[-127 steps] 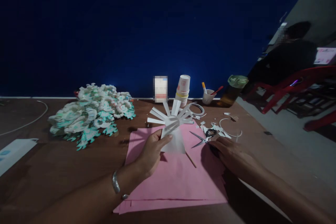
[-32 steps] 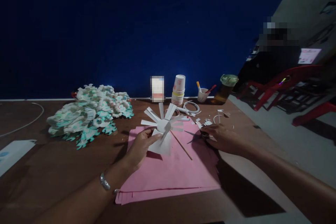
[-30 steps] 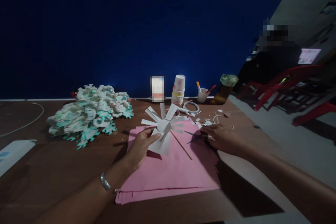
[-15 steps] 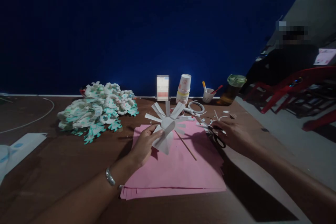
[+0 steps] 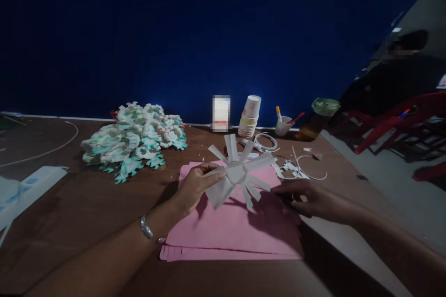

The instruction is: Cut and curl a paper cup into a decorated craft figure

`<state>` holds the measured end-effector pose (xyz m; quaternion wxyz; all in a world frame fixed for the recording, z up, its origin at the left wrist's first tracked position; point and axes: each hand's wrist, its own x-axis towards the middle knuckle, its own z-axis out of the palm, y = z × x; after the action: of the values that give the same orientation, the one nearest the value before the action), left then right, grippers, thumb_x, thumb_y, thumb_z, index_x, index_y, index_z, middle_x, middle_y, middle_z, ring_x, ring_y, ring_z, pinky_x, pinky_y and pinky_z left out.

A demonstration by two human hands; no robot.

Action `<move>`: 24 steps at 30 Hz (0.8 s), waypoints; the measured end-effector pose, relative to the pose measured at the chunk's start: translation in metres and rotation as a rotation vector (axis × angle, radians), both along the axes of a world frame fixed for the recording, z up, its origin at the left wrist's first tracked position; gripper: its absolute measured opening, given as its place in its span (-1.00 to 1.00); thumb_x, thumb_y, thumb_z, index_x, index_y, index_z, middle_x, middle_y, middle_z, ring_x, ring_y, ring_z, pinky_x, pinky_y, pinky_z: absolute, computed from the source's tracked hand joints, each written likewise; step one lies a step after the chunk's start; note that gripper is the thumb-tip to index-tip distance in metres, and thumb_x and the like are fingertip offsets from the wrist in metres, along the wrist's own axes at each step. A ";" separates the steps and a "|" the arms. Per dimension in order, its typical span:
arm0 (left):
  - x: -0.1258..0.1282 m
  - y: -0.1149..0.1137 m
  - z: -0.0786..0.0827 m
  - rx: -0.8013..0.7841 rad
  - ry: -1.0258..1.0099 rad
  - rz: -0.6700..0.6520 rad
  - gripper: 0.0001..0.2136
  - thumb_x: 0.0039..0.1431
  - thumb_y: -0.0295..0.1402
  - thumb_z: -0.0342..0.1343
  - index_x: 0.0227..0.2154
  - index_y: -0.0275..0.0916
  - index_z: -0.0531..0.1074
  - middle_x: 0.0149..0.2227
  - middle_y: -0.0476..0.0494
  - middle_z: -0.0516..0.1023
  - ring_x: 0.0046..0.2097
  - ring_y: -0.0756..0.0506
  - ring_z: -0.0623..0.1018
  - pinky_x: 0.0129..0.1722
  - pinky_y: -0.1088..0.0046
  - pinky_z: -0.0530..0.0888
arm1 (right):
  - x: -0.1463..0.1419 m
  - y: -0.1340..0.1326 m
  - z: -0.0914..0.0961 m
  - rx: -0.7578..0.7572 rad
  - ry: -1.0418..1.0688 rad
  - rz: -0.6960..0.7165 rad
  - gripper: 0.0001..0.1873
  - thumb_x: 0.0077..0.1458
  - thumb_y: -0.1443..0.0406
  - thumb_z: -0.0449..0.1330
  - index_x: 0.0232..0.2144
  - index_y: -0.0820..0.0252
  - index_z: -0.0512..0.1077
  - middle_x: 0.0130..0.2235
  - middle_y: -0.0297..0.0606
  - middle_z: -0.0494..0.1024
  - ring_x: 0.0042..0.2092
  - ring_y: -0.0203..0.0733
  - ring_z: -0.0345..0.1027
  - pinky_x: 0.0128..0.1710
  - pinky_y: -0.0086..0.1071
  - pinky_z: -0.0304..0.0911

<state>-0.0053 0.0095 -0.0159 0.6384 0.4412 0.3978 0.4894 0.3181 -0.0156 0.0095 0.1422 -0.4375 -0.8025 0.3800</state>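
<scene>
My left hand (image 5: 197,188) is closed on a white paper cup (image 5: 236,172) cut into strips that splay out round its base like petals. Its thumb and fingers pinch the wide uncut part on the left side. To the right, my right hand (image 5: 304,197) is closed around a pair of scissors (image 5: 296,205), which show only as a dark shape in the shadow under the fingers. The blades cannot be made out. Both hands are over a stack of pink paper (image 5: 230,236), with the cup held just above it.
Behind stand stacked paper cups (image 5: 249,116), a cup with pens (image 5: 283,126) and a green-lidded container (image 5: 318,116). White scraps (image 5: 292,169) lie right of the paper. A pile of white and green cut-outs (image 5: 139,139) is at left, near a white strip (image 5: 33,190). A person (image 5: 407,69) sits at right.
The cut cup has turned and moved slightly right in my left hand. My right hand has drawn toward me with the scissors, away from the scraps. A thin stick below the cup is now mostly hidden.
</scene>
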 end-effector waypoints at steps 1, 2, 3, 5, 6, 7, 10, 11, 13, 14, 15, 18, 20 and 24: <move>0.000 0.000 -0.001 -0.007 0.003 -0.007 -0.72 -0.11 -0.25 0.46 -0.39 -0.31 0.58 -0.38 -0.09 0.62 -0.35 -0.03 0.55 -0.30 0.48 0.45 | -0.005 0.000 0.000 -0.013 0.017 0.041 -0.60 0.19 0.27 0.19 0.07 -0.01 0.53 -0.04 -0.17 0.60 -0.12 -0.08 0.46 -0.19 -0.32 0.39; 0.000 0.000 -0.002 -0.016 0.003 -0.014 -0.73 -0.10 -0.24 0.45 -0.39 -0.31 0.60 -0.38 -0.10 0.62 -0.35 -0.03 0.54 -0.31 0.49 0.44 | -0.010 0.000 0.000 -0.017 0.028 0.075 -0.64 0.20 0.25 0.20 0.03 -0.01 0.56 -0.10 -0.19 0.61 -0.16 -0.10 0.46 -0.22 -0.34 0.38; 0.000 0.000 -0.003 -0.022 -0.001 -0.021 -0.73 -0.09 -0.23 0.45 -0.38 -0.31 0.61 -0.37 -0.11 0.63 -0.34 -0.03 0.54 -0.30 0.49 0.44 | -0.015 -0.001 0.001 -0.021 0.037 0.102 -0.69 0.21 0.24 0.20 -0.02 0.01 0.59 -0.17 -0.21 0.62 -0.19 -0.12 0.46 -0.23 -0.36 0.37; 0.000 0.000 -0.005 -0.032 -0.010 -0.032 -0.74 -0.08 -0.23 0.44 -0.37 -0.29 0.62 -0.34 -0.12 0.65 -0.32 -0.02 0.55 -0.28 0.49 0.44 | -0.023 -0.003 0.001 -0.044 0.063 0.122 -0.77 0.24 0.21 0.19 -0.14 0.04 0.62 -0.28 -0.25 0.62 -0.27 -0.18 0.44 -0.29 -0.40 0.34; 0.000 0.000 -0.005 -0.036 -0.011 -0.039 -0.74 -0.07 -0.24 0.44 -0.36 -0.28 0.62 -0.33 -0.12 0.65 -0.32 -0.02 0.55 -0.28 0.50 0.44 | -0.027 -0.003 0.002 -0.057 0.077 0.120 -0.79 0.24 0.21 0.19 -0.18 0.06 0.63 -0.30 -0.26 0.61 -0.29 -0.19 0.43 -0.30 -0.41 0.33; 0.000 0.000 -0.006 -0.042 -0.012 -0.048 -0.75 -0.06 -0.24 0.44 -0.35 -0.28 0.62 -0.33 -0.12 0.65 -0.32 -0.02 0.56 -0.28 0.49 0.44 | -0.030 -0.004 0.001 -0.068 0.088 0.116 -0.80 0.25 0.21 0.19 -0.22 0.07 0.63 -0.32 -0.26 0.60 -0.31 -0.21 0.42 -0.31 -0.43 0.32; 0.000 -0.001 -0.006 -0.065 -0.010 -0.061 -0.75 -0.07 -0.25 0.45 -0.36 -0.27 0.62 -0.33 -0.12 0.66 -0.33 -0.03 0.56 -0.29 0.48 0.45 | -0.035 -0.005 0.001 -0.097 0.095 0.120 -0.81 0.24 0.24 0.20 -0.32 0.11 0.61 -0.37 -0.29 0.57 -0.37 -0.26 0.37 -0.37 -0.46 0.27; 0.000 -0.001 -0.006 -0.075 -0.006 -0.065 -0.75 -0.08 -0.25 0.45 -0.36 -0.28 0.62 -0.34 -0.12 0.66 -0.34 -0.03 0.56 -0.29 0.48 0.45 | -0.036 -0.004 0.001 -0.117 0.094 0.123 -0.80 0.25 0.24 0.19 -0.35 0.12 0.60 -0.38 -0.30 0.56 -0.39 -0.27 0.35 -0.39 -0.46 0.25; 0.001 -0.001 -0.006 -0.090 0.009 -0.072 -0.75 -0.07 -0.25 0.44 -0.37 -0.28 0.62 -0.36 -0.13 0.66 -0.36 -0.04 0.56 -0.31 0.46 0.45 | -0.036 -0.003 0.001 -0.164 0.105 0.131 -0.78 0.25 0.23 0.18 -0.38 0.14 0.58 -0.39 -0.31 0.54 -0.40 -0.28 0.32 -0.42 -0.47 0.23; 0.001 -0.001 -0.006 -0.092 0.020 -0.074 -0.76 -0.08 -0.25 0.44 -0.37 -0.28 0.62 -0.37 -0.13 0.65 -0.37 -0.04 0.56 -0.32 0.46 0.45 | -0.037 -0.003 0.002 -0.181 0.111 0.132 -0.77 0.25 0.23 0.18 -0.38 0.15 0.58 -0.39 -0.31 0.54 -0.39 -0.27 0.31 -0.41 -0.46 0.23; 0.001 -0.002 -0.005 -0.090 0.031 -0.078 -0.76 -0.08 -0.25 0.44 -0.37 -0.29 0.63 -0.37 -0.13 0.66 -0.37 -0.04 0.56 -0.32 0.45 0.45 | -0.037 -0.002 0.002 -0.192 0.113 0.134 -0.78 0.24 0.22 0.18 -0.38 0.15 0.58 -0.39 -0.31 0.54 -0.37 -0.26 0.32 -0.39 -0.46 0.24; 0.002 -0.003 -0.002 -0.070 0.077 -0.083 -0.75 -0.08 -0.24 0.43 -0.37 -0.30 0.64 -0.35 -0.17 0.66 -0.33 -0.07 0.57 -0.28 0.43 0.46 | -0.038 -0.001 0.002 -0.208 0.091 0.138 -0.79 0.23 0.21 0.19 -0.34 0.14 0.60 -0.37 -0.30 0.55 -0.33 -0.23 0.34 -0.34 -0.44 0.27; 0.002 -0.003 0.001 -0.058 0.105 -0.098 -0.74 -0.08 -0.23 0.43 -0.36 -0.30 0.64 -0.33 -0.18 0.67 -0.31 -0.09 0.58 -0.28 0.42 0.46 | -0.038 0.000 0.000 -0.225 0.071 0.143 -0.80 0.21 0.21 0.20 -0.31 0.15 0.61 -0.35 -0.29 0.57 -0.31 -0.22 0.36 -0.32 -0.44 0.29; 0.002 -0.003 0.001 -0.053 0.123 -0.123 -0.74 -0.06 -0.22 0.41 -0.35 -0.30 0.64 -0.35 -0.17 0.66 -0.32 -0.07 0.56 -0.30 0.44 0.46 | -0.037 0.001 -0.004 -0.235 0.056 0.144 -0.79 0.18 0.22 0.21 -0.26 0.20 0.61 -0.31 -0.27 0.59 -0.31 -0.23 0.38 -0.32 -0.46 0.28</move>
<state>-0.0033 0.0066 -0.0148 0.6531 0.4769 0.4214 0.4104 0.2813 -0.0148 0.0059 0.0850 -0.3816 -0.7775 0.4926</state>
